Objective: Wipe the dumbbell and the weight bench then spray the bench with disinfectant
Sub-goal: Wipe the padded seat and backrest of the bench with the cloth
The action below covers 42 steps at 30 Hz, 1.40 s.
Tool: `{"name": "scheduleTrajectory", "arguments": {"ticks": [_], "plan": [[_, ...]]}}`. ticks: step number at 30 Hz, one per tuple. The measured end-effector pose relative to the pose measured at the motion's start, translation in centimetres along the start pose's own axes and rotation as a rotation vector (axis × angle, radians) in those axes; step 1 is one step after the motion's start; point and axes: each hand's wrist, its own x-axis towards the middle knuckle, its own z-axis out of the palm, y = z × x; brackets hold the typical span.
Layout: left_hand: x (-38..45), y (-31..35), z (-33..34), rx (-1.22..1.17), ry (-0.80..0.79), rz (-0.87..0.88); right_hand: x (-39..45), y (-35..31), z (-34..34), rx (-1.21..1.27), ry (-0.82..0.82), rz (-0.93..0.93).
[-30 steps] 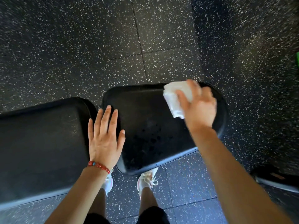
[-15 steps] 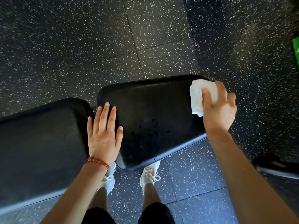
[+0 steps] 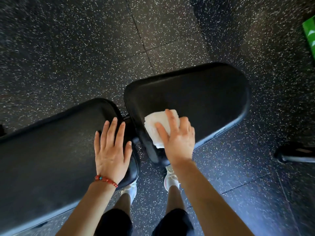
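Note:
The weight bench has two black pads: a long back pad (image 3: pixel 47 150) at the left and a shorter seat pad (image 3: pixel 201 99) at the right, with a narrow gap between them. My right hand (image 3: pixel 177 138) presses a folded white cloth (image 3: pixel 158 125) flat against the seat pad's near-left part. My left hand (image 3: pixel 112 149) lies flat with fingers spread on the back pad's right end, holding nothing. A red bead bracelet sits on my left wrist. No dumbbell or spray bottle is in view.
Dark speckled rubber floor tiles (image 3: pixel 85 48) surround the bench. My legs and white shoes (image 3: pixel 170 179) stand close below the pads. A green object (image 3: pixel 309 31) shows at the right edge, and a dark bar-like object (image 3: pixel 296 154) lies on the floor at right.
My right hand has swept the cloth from the seat pad's far right end back to its near-left part. My left hand has shifted from the seat pad's edge onto the back pad.

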Motion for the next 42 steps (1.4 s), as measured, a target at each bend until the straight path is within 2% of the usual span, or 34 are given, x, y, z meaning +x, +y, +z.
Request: {"name": "scheduleTrajectory", "arguments": {"ticks": [3,4,8,10,16,21,26,31,35,42], "plan": [[-1.2,-1.5,-0.1,0.012,-0.013,0.035,0.7,1.6,-0.4,-0.068,-0.009,-0.093],[-1.3,-1.9,0.0,0.019,-0.016,0.054,1.3,2.7,-0.8,-0.069,-0.019,-0.044],[-1.4,-2.4,0.2,0.026,-0.033,0.092,3.3,6.2,-2.9,0.052,0.041,0.39],[-1.4,-2.2,0.3,0.024,-0.038,0.093,2.5,5.6,-2.9,0.053,0.048,0.448],[-2.1,-1.5,0.3,0.013,-0.061,0.122,-5.1,-0.4,-1.1,0.09,0.023,0.284],[-3.1,-1.1,0.1,-0.001,-0.049,0.122,-7.3,-0.1,-1.1,0.002,-0.011,0.061],[-3.2,1.0,0.3,-0.057,-0.036,0.191,-5.9,3.7,-2.1,0.06,0.094,0.272],[-1.7,4.1,1.1,-0.054,-0.051,0.247,0.0,8.4,-3.7,0.149,0.136,0.521],[-0.5,6.3,1.7,-0.049,-0.059,0.212,3.5,11.2,-4.5,0.12,0.112,0.535],[-0.1,8.8,0.6,-0.047,-0.086,0.138,6.3,12.2,-6.7,0.127,-0.084,0.567]]}}
